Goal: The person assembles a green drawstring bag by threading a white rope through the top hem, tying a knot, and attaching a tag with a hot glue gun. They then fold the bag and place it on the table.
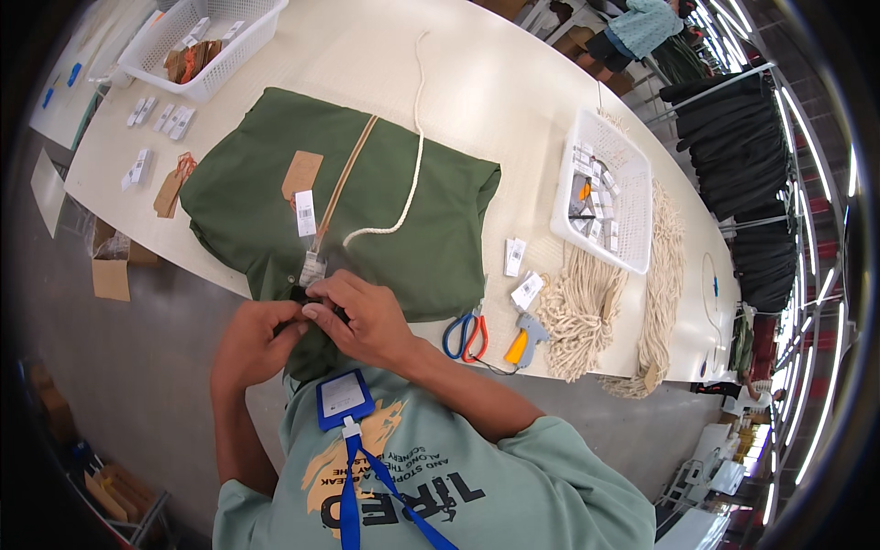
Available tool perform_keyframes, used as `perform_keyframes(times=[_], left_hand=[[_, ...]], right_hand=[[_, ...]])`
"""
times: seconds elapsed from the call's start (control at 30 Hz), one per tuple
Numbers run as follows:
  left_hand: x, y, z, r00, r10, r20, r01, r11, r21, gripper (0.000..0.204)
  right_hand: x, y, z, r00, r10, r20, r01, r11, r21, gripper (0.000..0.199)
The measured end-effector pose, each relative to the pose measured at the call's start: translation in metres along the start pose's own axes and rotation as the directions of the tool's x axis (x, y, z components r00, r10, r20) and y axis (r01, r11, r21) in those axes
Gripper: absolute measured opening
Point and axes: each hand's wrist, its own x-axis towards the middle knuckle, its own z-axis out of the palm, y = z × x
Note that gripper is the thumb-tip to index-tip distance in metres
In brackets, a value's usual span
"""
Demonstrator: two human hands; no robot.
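A dark green garment [417,211] with a brown zipper [346,174] lies spread on the table, its near end hanging over the edge toward me. At that near end, beside a small metal eyelet, my left hand [258,341] is closed in a pinch on the green fabric. My right hand [368,321] meets it there, thumb and fingers also pinched on the fabric. What sits between the fingertips is partly hidden. Across the garment runs a white cord [419,137], one end near my right hand. A brown tag [302,174] and a white label [305,213] rest beside the zipper.
To the right are scissors [467,335], a tagging gun [526,341], white label stacks [514,257], cord bundles [583,316] and a white basket [632,247] of labels. Another basket [206,87] stands far left, near brown tags [169,194]. A person [637,32] is in the background.
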Motion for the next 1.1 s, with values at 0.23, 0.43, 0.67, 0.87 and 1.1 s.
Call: perform_keyframes(times=[0.23,0.43,0.67,0.87,1.1], left_hand=[[-0.018,-0.011,-0.012,0.973,0.081,-0.214,-0.047,0.986,0.162,0.02],[-0.024,-0.015,-0.018,0.927,0.221,-0.303,-0.119,0.94,0.321,0.026],[-0.021,-0.009,-0.009,0.928,0.168,-0.333,-0.045,0.936,0.348,0.022],[-0.013,-0.006,-0.007,0.888,0.347,-0.3,-0.184,0.869,0.459,0.028],[-0.012,-0.015,-0.009,0.885,0.346,-0.312,-0.167,0.861,0.48,0.03]], right_hand=[[0.006,0.013,-0.029,0.927,0.055,0.37,0.009,0.986,-0.168,0.03],[0.01,0.03,-0.056,0.916,-0.049,0.398,0.154,0.96,-0.235,0.024],[0.021,0.026,-0.049,0.909,-0.047,0.414,0.129,0.977,-0.172,0.021],[0.023,0.014,-0.037,0.833,0.135,0.537,-0.113,0.991,-0.074,0.02],[0.024,0.022,-0.057,0.855,-0.034,0.518,0.101,0.99,-0.101,0.016]])
